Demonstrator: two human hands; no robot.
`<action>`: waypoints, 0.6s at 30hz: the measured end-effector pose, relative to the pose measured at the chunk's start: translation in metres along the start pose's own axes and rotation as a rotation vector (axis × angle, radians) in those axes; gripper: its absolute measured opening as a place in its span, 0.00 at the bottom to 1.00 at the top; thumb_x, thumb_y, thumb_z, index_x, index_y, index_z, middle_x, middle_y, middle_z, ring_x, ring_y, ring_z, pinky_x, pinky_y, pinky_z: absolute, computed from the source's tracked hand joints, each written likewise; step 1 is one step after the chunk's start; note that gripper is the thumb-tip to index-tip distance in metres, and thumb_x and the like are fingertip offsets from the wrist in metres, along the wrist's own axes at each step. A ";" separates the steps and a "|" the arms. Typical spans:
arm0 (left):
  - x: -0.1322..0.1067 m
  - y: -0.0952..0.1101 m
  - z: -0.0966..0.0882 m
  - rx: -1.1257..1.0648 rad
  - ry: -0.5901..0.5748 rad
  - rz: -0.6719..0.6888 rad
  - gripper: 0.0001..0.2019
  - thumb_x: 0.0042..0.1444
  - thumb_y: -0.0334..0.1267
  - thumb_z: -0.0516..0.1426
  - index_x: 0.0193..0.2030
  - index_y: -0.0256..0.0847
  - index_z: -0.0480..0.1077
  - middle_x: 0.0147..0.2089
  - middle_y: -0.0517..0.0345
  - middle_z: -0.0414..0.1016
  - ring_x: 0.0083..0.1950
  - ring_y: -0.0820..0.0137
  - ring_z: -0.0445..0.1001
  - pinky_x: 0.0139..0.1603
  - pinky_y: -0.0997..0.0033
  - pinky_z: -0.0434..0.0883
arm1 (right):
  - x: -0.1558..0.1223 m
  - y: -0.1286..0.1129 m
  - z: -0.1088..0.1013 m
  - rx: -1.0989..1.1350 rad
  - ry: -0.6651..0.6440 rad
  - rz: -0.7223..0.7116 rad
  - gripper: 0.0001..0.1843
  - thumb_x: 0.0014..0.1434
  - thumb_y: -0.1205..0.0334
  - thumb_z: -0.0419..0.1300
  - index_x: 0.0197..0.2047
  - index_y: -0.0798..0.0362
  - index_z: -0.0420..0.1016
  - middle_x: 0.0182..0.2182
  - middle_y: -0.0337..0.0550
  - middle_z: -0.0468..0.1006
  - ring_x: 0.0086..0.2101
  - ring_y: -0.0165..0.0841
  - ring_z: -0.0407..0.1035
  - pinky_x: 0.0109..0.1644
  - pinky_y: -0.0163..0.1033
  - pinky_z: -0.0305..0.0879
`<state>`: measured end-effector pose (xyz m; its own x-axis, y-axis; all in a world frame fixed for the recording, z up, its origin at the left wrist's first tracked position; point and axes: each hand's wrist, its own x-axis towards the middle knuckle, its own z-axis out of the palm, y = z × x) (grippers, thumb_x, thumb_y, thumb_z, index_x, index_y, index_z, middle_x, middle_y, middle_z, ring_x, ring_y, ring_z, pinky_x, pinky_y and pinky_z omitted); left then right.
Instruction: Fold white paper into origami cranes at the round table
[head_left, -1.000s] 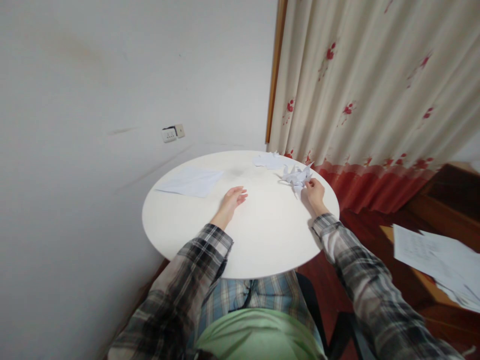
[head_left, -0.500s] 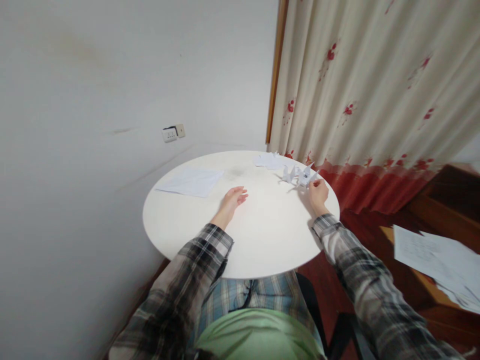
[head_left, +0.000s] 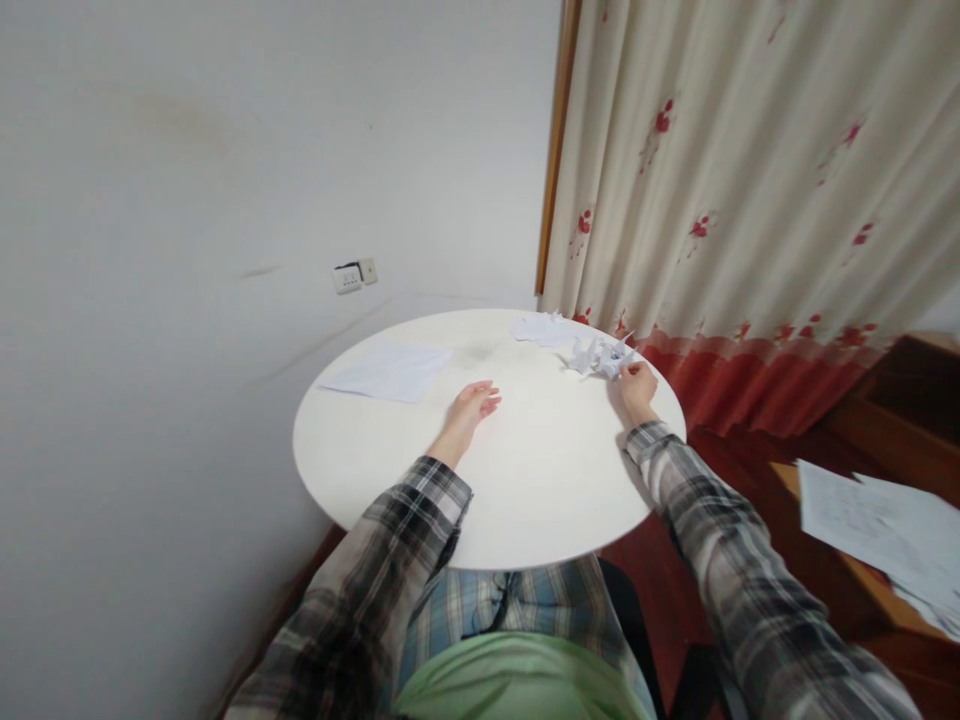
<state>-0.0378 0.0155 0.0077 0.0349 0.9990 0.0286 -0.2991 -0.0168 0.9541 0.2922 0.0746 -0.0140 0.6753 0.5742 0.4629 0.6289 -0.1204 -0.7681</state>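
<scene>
One folded paper figure, white, pointed and sharply creased, sits right of centre near the far-right rim of the round table. The right hand has its fingers curled narrow and pinches the figure's right edge. The left hand lies flat and loosely spread on the smooth, matte white top at mid-frame, holding nothing. Just behind the figure lies a crumpled paper scrap. A flat sheet rests well apart to the left. A cream curtain with red flowers hangs in soft pleats at upper right. The loose papers at lower right are cut off by the frame edge. The figure's exact form is too small to make out.
</scene>
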 end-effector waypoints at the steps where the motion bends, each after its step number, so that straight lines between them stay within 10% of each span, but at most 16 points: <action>1: 0.001 -0.001 0.000 0.009 0.000 0.005 0.09 0.50 0.32 0.54 0.39 0.36 0.66 0.39 0.51 0.73 0.34 0.75 0.73 0.43 0.70 0.68 | 0.002 0.000 0.002 0.006 -0.001 -0.002 0.11 0.49 0.59 0.51 0.29 0.56 0.69 0.30 0.49 0.75 0.32 0.36 0.67 0.39 0.40 0.59; 7: 0.015 -0.007 -0.008 0.192 0.048 0.101 0.10 0.51 0.34 0.53 0.41 0.37 0.65 0.40 0.51 0.73 0.34 0.73 0.73 0.42 0.67 0.69 | 0.008 0.001 0.005 0.107 0.007 -0.005 0.16 0.50 0.57 0.51 0.38 0.58 0.70 0.33 0.50 0.75 0.34 0.37 0.68 0.41 0.41 0.59; 13: 0.031 0.001 -0.042 0.990 0.334 0.475 0.18 0.49 0.32 0.53 0.49 0.37 0.63 0.50 0.46 0.69 0.54 0.63 0.65 0.56 0.61 0.61 | 0.003 -0.003 -0.003 0.137 0.095 0.132 0.18 0.52 0.54 0.52 0.41 0.58 0.67 0.33 0.49 0.73 0.34 0.37 0.67 0.41 0.41 0.59; 18: 0.040 0.010 -0.080 1.438 0.619 0.272 0.41 0.44 0.50 0.58 0.61 0.29 0.50 0.64 0.34 0.48 0.65 0.50 0.46 0.60 0.52 0.51 | -0.004 -0.009 -0.013 0.197 0.205 0.079 0.13 0.54 0.59 0.47 0.38 0.57 0.66 0.32 0.46 0.71 0.33 0.34 0.65 0.42 0.40 0.59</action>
<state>-0.1156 0.0582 -0.0051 -0.3512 0.8157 0.4597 0.8932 0.1446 0.4258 0.2883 0.0629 -0.0035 0.7958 0.3912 0.4623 0.4978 0.0124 -0.8672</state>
